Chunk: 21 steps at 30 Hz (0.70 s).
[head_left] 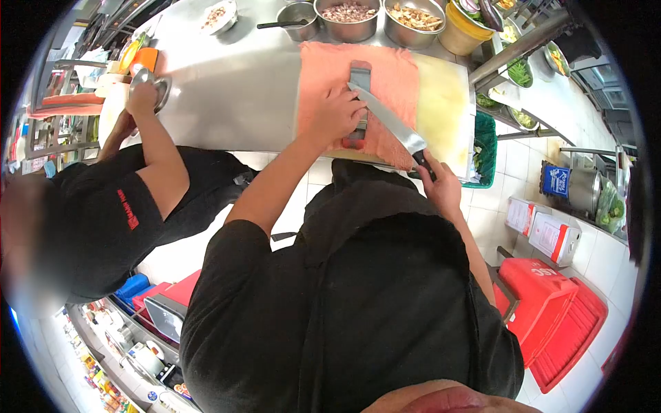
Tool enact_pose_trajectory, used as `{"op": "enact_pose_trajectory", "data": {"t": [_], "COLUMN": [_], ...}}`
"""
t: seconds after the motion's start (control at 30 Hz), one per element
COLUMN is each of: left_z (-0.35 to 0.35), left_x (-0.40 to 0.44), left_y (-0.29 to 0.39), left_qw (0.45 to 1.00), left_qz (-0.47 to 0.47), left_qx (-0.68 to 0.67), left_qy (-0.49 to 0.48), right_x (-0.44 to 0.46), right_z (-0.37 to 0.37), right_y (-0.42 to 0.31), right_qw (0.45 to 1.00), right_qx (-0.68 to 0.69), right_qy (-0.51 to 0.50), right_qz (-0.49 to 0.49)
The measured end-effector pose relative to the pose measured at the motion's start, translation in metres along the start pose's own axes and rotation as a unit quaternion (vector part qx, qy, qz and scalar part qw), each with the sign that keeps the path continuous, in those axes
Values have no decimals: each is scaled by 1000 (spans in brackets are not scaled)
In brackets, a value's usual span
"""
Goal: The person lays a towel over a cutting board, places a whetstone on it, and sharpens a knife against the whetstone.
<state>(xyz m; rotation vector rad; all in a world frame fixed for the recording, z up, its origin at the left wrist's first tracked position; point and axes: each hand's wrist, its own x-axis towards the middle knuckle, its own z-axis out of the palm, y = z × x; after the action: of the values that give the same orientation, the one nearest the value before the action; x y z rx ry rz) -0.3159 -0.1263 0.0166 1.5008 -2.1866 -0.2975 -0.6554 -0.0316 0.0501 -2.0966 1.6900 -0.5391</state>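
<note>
A large knife [392,122] with a black handle lies slantwise over a dark, narrow sharpening stone [360,76]. The stone rests on a pink cloth [319,76] spread over a pale cutting board [444,103]. My right hand [442,184] is wrapped round the knife handle at the board's near edge. At the blade's far end is my left hand [337,113], its fingertips by the tip and the stone; whether they press on the blade is hard to make out.
Metal bowls of chopped food [348,27] and a yellow bucket [460,38] line the table's far side. At the left a co-worker [155,172] handles a metal bowl [162,93]. A green bin [485,151] stands right of the board.
</note>
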Motion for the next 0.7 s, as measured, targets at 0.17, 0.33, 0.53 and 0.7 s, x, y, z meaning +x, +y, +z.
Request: {"op": "enact_pose_trajectory", "data": {"t": [0.17,0.33,0.53,0.7], "left_z": [-2,12,8,16], "left_x": [-11,-1,12,-6], "left_y": [22,1,-19,7], "left_qw": [998,1000,998,994], "left_qz": [26,15,50,70], "left_qx": [42,3,27,4], "left_qy": [-24,26,8,87], "right_x": [-24,3,11,-10], "right_z": [-18,-11,-15,-16], "right_y": [6,-6,-13,-1], "right_qw": [1000,1000,1000,998], "right_qx": [-3,5,-1,54], "right_qy": [-22,-18,-23,-26], "right_qz": [9,22,7,33]}}
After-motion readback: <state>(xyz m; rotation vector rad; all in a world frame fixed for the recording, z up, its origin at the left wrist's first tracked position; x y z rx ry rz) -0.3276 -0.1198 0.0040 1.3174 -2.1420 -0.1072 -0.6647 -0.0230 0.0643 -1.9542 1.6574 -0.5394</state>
